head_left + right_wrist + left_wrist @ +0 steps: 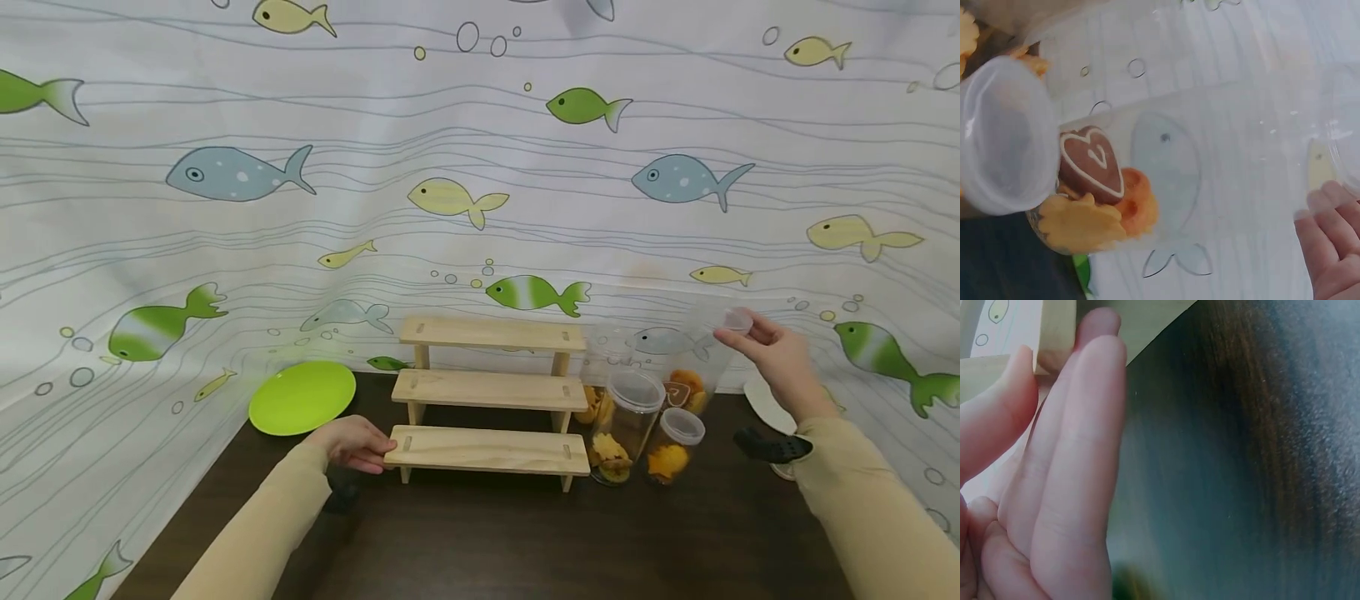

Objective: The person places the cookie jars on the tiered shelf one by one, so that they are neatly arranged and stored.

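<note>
Two hands are working: left hand point(351, 442) steadying the rack point(491, 392), right hand point(776, 357) fingers pinching the tall jar point(693, 354) beside it; lifting straight seems wise.

Bare table point(525, 542) lies open before the wooden step shelf point(487, 392); jars point(637, 425) crowd its right.

Jars point(628, 425) stand right of the rack point(489, 392) (plate point(302, 397) apparently left).

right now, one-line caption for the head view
Left hand grips wooden step shelf; right hand touches the tall clear jar's lid.
</note>
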Tool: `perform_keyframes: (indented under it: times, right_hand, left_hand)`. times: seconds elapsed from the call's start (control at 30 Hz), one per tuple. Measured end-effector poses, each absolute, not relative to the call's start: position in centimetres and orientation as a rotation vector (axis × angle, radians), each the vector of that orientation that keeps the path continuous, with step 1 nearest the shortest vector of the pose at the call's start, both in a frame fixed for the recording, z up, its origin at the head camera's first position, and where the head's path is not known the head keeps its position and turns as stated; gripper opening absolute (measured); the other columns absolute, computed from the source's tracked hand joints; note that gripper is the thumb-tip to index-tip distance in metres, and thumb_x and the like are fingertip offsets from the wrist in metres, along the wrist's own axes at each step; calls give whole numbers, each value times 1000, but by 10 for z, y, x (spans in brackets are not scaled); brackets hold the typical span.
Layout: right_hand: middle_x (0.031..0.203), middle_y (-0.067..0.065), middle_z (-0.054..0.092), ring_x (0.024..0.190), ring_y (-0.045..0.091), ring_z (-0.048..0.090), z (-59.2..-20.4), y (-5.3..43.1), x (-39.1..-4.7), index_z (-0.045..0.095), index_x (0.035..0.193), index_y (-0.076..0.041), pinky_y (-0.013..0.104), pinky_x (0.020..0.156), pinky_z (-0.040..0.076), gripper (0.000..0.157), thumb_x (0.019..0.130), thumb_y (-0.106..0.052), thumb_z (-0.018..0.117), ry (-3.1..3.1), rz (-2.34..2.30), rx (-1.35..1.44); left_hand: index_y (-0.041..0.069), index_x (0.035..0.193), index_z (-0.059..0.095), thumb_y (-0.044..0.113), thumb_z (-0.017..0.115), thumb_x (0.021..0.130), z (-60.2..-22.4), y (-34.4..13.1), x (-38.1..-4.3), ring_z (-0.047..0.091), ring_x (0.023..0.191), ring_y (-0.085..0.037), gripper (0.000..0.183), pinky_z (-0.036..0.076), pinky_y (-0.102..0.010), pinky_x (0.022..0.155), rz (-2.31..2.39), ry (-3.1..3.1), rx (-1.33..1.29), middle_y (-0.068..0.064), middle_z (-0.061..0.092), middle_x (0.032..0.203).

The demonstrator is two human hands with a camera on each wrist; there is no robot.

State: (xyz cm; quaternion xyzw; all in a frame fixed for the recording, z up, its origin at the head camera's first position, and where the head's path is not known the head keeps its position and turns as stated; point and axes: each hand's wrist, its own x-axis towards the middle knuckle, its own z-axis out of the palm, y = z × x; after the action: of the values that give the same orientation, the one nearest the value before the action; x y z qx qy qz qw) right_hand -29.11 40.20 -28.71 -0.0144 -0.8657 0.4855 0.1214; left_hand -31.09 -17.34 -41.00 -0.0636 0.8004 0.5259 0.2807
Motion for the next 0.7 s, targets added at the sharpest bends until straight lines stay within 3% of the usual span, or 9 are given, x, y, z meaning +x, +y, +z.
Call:
perform_keyframes:
  times: [0.1,0.2,0.27,0.33,0.43,0.63,0.7]
  right_hand:
    - [152,26,21,141,31,24,-277,399,-287,13,152,-10,57,113,21,81,93,-43,58,-2496,1369,-76]
    - [150,17,32,134,10,39,-266,397,-283,20,151,-12,29,112,34,77,92,-42,59,-2448,1310,-91]
    - [148,11,38,126,0,43,-259,394,-280,24,151,-13,12,101,38,74,92,-40,60,-2402,1279,-90]
    - [146,5,43,120,-5,46,-252,390,-280,28,150,-15,2,90,40,71,91,-38,61,-2346,1273,-77]
    - [143,2,46,121,-3,47,-242,381,-282,33,148,-17,2,91,39,67,91,-34,63,-2271,1291,-48]
    - [134,-7,55,117,0,48,-221,365,-284,37,146,-17,20,109,34,64,91,-36,63,-2208,1319,-23]
    - [126,-13,59,116,1,48,-214,360,-283,39,145,-16,19,108,35,64,90,-35,64,-2190,1342,-9]
  left_hand:
    - [-12,108,62,12,65,90,-409,-171,-313,67,64,-13,29,59,-31,70,1393,2149,-170,-12,70,80]
    - [-11,107,62,11,65,90,-409,-168,-314,67,64,-13,29,59,-31,70,1387,2151,-167,-12,70,80]
    - [-11,107,63,12,65,90,-409,-167,-315,67,64,-13,29,59,-30,70,1387,2151,-168,-12,70,80]
    - [-12,108,63,12,65,90,-409,-168,-315,67,65,-13,30,59,-30,70,1389,2151,-171,-12,70,80]
    - [-12,108,63,12,65,90,-408,-171,-313,67,64,-14,30,59,-29,69,1385,2157,-188,-12,69,80]
    - [-12,108,62,11,64,91,-404,-172,-310,66,64,-13,30,59,-29,70,1376,2150,-169,-11,69,79]
    - [-12,107,62,11,65,90,-404,-171,-310,67,64,-13,30,59,-30,70,1375,2148,-160,-12,69,79]
